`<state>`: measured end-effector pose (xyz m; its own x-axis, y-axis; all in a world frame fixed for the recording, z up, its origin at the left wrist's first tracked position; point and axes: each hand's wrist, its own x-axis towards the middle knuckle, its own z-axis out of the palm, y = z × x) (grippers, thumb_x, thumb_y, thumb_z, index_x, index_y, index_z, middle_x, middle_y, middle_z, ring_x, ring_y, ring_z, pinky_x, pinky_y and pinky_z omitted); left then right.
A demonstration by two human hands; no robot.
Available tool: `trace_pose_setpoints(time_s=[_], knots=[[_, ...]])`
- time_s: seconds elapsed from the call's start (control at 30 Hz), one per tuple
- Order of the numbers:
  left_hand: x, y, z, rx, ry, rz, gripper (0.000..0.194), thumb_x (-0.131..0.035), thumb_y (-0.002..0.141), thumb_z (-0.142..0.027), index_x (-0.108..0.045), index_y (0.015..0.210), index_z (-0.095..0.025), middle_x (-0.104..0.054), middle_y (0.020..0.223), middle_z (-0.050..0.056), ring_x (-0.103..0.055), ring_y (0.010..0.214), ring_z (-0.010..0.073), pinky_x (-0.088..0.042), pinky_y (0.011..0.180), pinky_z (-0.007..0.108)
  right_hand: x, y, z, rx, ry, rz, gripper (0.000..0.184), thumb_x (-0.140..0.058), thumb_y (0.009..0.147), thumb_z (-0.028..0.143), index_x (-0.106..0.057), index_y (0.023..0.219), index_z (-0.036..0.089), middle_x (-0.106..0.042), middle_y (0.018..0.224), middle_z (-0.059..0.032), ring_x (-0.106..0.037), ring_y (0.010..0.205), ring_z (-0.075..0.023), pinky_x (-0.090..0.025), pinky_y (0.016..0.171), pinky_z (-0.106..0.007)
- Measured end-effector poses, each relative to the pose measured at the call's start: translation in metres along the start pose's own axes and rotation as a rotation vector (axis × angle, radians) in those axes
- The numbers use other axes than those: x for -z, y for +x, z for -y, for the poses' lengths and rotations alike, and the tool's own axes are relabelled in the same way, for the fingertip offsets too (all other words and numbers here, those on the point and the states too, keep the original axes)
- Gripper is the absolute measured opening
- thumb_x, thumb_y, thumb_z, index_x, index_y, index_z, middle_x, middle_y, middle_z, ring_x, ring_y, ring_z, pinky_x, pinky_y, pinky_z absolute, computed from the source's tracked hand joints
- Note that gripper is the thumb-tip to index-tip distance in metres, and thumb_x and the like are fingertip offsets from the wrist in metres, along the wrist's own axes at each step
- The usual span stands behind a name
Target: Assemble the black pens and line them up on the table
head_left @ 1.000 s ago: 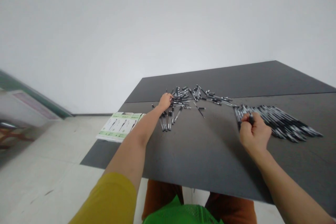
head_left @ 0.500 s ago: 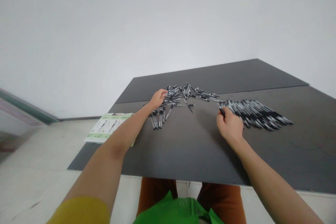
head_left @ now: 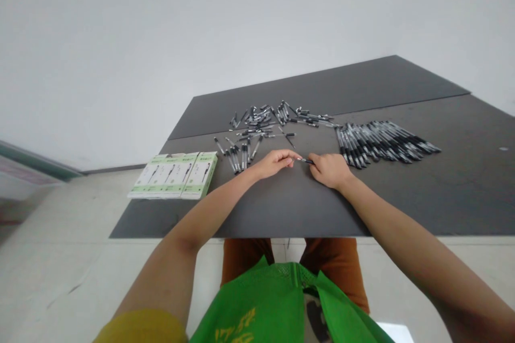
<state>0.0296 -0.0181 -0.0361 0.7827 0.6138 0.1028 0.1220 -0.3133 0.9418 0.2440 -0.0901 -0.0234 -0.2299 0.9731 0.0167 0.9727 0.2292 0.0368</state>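
Note:
A pen (head_left: 304, 161) with a clear tip and dark body spans the small gap between my hands, low over the front part of the dark table (head_left: 277, 209). My right hand (head_left: 330, 170) is closed around its dark end. From the other side, the fingertips of my left hand (head_left: 277, 163) pinch at the light end; whether a separate small part is between them I cannot make out. Right of my hands, many pens (head_left: 382, 142) lie side by side in a slanted row. Beyond my left hand, loose pens (head_left: 257, 120) are scattered in a jumble.
Flat white-and-green boxes (head_left: 173, 174) printed with pens lie side by side at the table's left edge. A seam crosses the tabletop behind the pens, and a pale wall (head_left: 257, 21) rises at the back. The table's front edge runs close to my body.
My left hand has come back from the loose pens toward me. My right hand has moved left, away from the row, with the pen. Both hands now meet at it.

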Motion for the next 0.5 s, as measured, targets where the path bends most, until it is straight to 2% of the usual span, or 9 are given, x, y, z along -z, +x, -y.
trace_pose_setpoints(time_s=[0.17, 0.33, 0.4, 0.5], knots=[[-0.003, -0.003, 0.006, 0.027, 0.098, 0.003, 0.03, -0.052, 0.094, -0.024, -0.068, 0.116, -0.012, -0.067, 0.086, 0.004, -0.058, 0.08, 0.0115, -0.044, 0.08, 0.026, 0.005, -0.001, 0.005, 0.083, -0.08, 0.058, 0.038, -0.032, 0.094, 0.033, -0.063, 0.109, 0.017, -0.074, 0.095, -0.0144, -0.069, 0.084, -0.0277, -0.035, 0.068, -0.032], [-0.009, -0.006, 0.002, -0.065, 0.285, 0.014, 0.033, -0.049, 0.095, -0.019, -0.068, 0.121, -0.016, -0.07, 0.089, 0.005, -0.062, 0.085, 0.0129, -0.046, 0.087, 0.029, 0.008, -0.002, 0.008, 0.104, -0.114, 0.075, 0.039, -0.032, 0.094, 0.031, -0.064, 0.112, 0.018, -0.074, 0.096, -0.0157, -0.07, 0.086, -0.0287, -0.039, 0.07, -0.033], [-0.012, -0.008, 0.004, -0.101, 0.33, -0.024, 0.034, -0.049, 0.096, -0.02, -0.067, 0.125, -0.017, -0.069, 0.09, 0.005, -0.062, 0.086, 0.0138, -0.046, 0.087, 0.03, 0.01, -0.003, 0.01, 0.103, -0.123, 0.076, 0.04, -0.032, 0.094, 0.031, -0.064, 0.114, 0.018, -0.074, 0.096, -0.0161, -0.071, 0.087, -0.0293, -0.04, 0.07, -0.033], [-0.015, -0.011, 0.01, -0.12, 0.395, -0.135, 0.037, -0.057, 0.092, -0.021, -0.064, 0.128, -0.018, -0.069, 0.089, 0.004, -0.061, 0.085, 0.0146, -0.047, 0.087, 0.032, 0.013, -0.005, 0.016, 0.079, -0.124, 0.094, 0.041, -0.031, 0.096, 0.03, -0.064, 0.115, 0.018, -0.074, 0.096, -0.017, -0.071, 0.089, -0.03, -0.043, 0.072, -0.034]])
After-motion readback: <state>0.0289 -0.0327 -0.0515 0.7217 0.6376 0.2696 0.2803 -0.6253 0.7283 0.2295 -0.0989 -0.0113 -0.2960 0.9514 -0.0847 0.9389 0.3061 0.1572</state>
